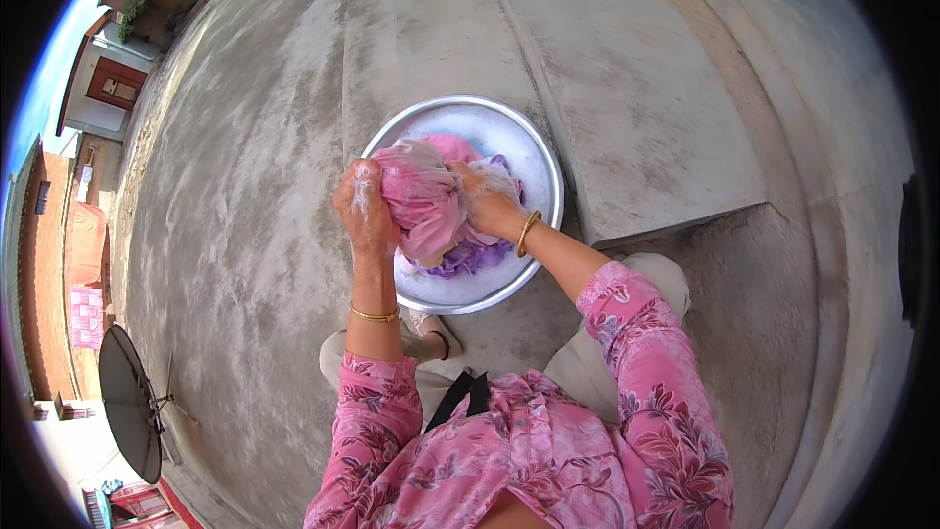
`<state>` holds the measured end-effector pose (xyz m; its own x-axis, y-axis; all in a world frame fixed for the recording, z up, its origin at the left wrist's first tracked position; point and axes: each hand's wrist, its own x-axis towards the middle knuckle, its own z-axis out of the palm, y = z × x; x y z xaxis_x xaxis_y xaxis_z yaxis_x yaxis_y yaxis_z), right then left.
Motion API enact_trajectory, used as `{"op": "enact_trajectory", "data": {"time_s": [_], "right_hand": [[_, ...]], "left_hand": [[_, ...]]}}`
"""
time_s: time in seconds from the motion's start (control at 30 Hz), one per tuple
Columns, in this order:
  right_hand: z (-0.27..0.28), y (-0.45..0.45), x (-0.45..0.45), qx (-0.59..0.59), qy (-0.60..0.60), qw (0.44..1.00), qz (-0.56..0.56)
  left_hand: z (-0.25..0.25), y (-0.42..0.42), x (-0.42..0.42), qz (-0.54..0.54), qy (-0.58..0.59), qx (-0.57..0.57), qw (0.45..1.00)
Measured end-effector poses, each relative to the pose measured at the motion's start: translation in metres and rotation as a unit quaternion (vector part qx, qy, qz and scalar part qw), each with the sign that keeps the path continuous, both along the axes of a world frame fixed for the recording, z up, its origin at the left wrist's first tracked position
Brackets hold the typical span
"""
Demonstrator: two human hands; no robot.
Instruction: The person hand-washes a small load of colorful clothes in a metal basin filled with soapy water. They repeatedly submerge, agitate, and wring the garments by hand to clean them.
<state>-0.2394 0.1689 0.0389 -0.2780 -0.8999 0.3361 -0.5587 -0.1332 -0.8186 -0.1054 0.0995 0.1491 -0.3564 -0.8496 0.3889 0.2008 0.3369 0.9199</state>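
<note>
A bunched pink and whitish cloth (pixel 424 195) is stretched between my two hands above a round metal basin (pixel 559 206). My left hand (pixel 365 207), with suds on its back, grips the cloth's left side near the basin's rim. On the other side my right hand (pixel 485 200) clutches the cloth, its fingers partly hidden in the folds and foam. Beneath lies a purple cloth (pixel 470 258), partly covered by the pink one. Foamy, whitish water (pixel 532 154) surrounds the fabric in the basin.
The basin stands on a concrete floor (pixel 242 184), close to a raised concrete slab (pixel 646 139) on its right. My sandalled foot (pixel 438 334) is just below the basin. A satellite dish (pixel 131 404) stands at the lower left, with cloths (pixel 87 317) hanging by a brick wall farther off.
</note>
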Motion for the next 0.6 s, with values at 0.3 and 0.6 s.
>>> {"op": "enact_trajectory", "data": {"time_s": [0.3,0.6], "right_hand": [[0.003,0.022,0.015,-0.008,0.367,0.930,-0.028],[0.016,0.014,-0.012,0.112,-0.059,0.990,0.058]], "left_hand": [[-0.044,0.056,-0.028,-0.098,-0.351,-0.321,0.874],[-0.062,-0.018,0.007,-0.052,-0.242,-0.035,0.968]]}}
